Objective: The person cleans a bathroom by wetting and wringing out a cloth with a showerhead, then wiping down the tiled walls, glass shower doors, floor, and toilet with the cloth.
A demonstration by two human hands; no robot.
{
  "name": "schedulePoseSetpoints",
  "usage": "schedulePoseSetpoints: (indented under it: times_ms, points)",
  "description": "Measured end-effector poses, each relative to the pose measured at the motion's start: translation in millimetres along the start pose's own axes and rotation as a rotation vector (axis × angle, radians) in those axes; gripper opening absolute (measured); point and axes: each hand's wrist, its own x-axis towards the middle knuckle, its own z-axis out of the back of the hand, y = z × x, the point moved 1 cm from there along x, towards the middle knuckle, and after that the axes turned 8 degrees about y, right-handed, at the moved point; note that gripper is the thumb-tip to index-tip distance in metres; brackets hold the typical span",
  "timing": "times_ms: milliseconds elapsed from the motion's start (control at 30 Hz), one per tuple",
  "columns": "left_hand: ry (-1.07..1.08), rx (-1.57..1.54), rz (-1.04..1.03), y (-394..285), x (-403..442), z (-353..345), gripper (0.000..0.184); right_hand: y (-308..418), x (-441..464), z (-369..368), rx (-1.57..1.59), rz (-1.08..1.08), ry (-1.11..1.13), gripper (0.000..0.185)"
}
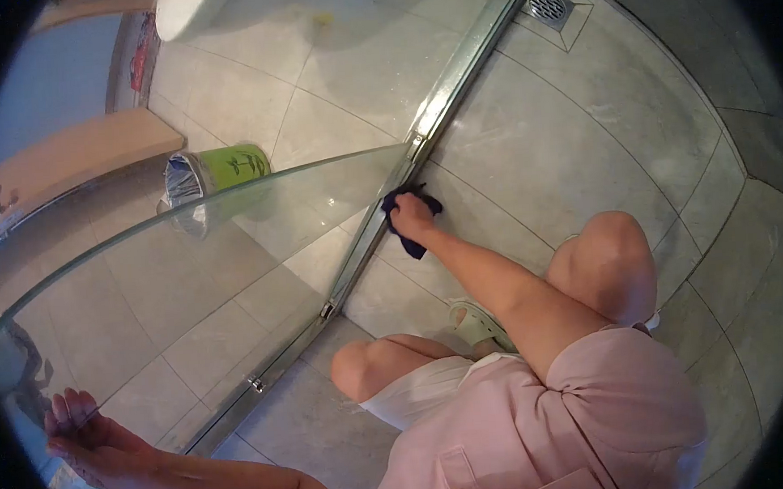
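My right hand (412,218) is closed on a dark cloth (416,246), pressed down on the metal bottom rail (357,255) of a glass shower enclosure. Part of the cloth hangs over the rail's inner side onto the floor tiles. Off to the lower left, my left hand (103,446) is raised beside the clear glass panel (179,284), its fingers loosely bent and the thumb apart. Whether its fingertips touch the glass I cannot tell. Small metal fittings (257,384) sit along the rail between the hands.
Beyond the glass stands a green waste bin (236,167) with a plastic liner, beside a wooden-fronted cabinet (82,169). A round floor drain (549,6) lies at the far end of the tiled shower floor (565,144). My bent knees and a light green shoe (475,323) are close to the rail.
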Motion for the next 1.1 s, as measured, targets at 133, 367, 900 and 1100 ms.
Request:
schedulePoseSetpoints:
  times_ms: [133, 367, 900, 1100]
  points:
    - [0.019, -0.015, 0.016, -2.9, -3.1, -9.6, 0.046, 7.9, 6.3, -10.6, 0.127, -0.062, -0.032, 0.023]
    - [0.079, -0.04, -0.043, -4.5, -0.6, -24.3, 0.039, -65.2, 43.8, 11.8, 1.297, -0.426, -0.067, 0.035]
    - [0.115, -0.02, 0.002, -14.7, 2.9, -25.9, 0.038, -9.7, 33.1, 4.7, 0.663, -0.424, -0.221, 0.034]
    - [0.053, 0.008, -0.014, -14.0, 1.9, -22.5, 0.038, -18.7, 36.3, 14.9, 0.331, -0.25, -0.273, 0.03]
